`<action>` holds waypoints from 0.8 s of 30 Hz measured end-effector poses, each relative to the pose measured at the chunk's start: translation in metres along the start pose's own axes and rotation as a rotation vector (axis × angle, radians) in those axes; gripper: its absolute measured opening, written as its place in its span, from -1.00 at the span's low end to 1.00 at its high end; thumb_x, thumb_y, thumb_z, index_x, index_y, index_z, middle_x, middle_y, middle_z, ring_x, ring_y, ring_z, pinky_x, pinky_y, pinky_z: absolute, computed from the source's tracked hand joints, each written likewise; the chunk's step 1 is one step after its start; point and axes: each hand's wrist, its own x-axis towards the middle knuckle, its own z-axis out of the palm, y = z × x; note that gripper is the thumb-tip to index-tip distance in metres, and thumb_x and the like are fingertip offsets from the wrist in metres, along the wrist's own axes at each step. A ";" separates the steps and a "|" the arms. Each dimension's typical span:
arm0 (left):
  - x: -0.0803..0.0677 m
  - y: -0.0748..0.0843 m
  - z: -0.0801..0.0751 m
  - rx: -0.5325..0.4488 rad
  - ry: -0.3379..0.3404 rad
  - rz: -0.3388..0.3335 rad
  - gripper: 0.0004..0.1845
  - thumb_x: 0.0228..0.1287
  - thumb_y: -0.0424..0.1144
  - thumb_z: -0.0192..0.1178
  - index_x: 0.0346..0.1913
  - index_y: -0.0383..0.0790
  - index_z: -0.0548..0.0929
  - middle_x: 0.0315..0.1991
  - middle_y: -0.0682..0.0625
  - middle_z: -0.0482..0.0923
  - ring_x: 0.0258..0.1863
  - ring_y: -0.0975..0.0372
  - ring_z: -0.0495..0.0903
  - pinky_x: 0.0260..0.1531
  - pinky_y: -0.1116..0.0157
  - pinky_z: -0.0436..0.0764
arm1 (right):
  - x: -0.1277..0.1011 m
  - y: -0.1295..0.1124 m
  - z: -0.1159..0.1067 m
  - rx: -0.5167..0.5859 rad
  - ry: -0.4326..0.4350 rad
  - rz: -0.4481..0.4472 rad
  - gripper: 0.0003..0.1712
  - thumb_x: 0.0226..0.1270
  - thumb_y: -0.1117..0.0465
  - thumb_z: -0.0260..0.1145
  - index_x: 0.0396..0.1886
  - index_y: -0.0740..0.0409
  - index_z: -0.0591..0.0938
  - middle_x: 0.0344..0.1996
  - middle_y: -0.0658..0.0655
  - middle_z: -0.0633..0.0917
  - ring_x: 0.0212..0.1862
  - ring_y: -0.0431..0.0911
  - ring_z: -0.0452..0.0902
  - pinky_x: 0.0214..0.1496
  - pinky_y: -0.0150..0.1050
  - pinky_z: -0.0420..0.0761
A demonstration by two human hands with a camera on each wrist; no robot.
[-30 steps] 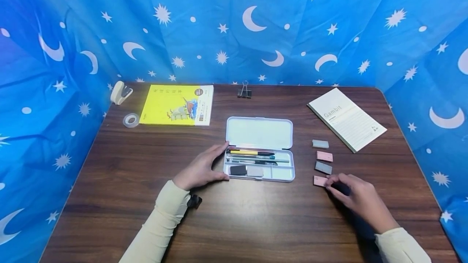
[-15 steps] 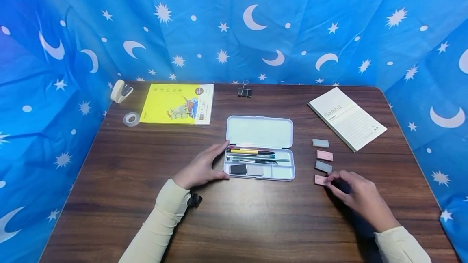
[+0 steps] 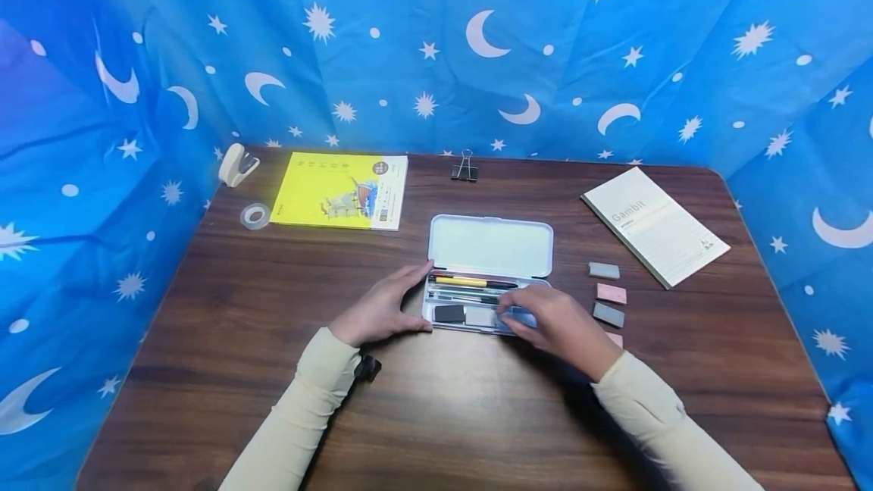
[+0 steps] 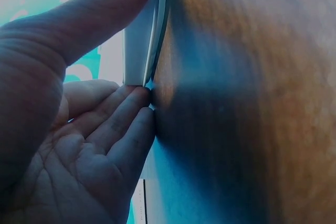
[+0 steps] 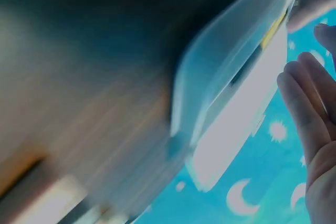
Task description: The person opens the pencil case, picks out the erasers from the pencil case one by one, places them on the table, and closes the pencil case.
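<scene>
Pencil case [image 3: 488, 271] braced by flat left hand [image 3: 382, 314], right hand [image 3: 555, 326] over tray, contents unclear; at risk of skidding across bench [image 3: 436, 400] under sideways nudge.

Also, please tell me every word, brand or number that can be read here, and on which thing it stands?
"Gambit": on the cover of the white notebook, in the head view.
Small print below it on that cover: too small to read.
Title characters and round sticker on the yellow book: too small and blurred to read.
Wrist views: no text shows.
</scene>
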 end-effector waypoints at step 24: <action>-0.002 0.001 -0.001 -0.015 -0.004 -0.024 0.12 0.17 -0.14 0.62 0.69 -0.15 0.15 0.60 -0.19 0.23 0.56 -0.04 0.26 0.54 0.01 0.28 | 0.009 0.002 0.019 -0.027 -0.121 -0.002 -0.69 0.10 0.36 0.66 -0.21 0.04 0.73 -0.32 -0.03 0.71 -0.27 -0.18 0.64 -0.32 -0.22 0.74</action>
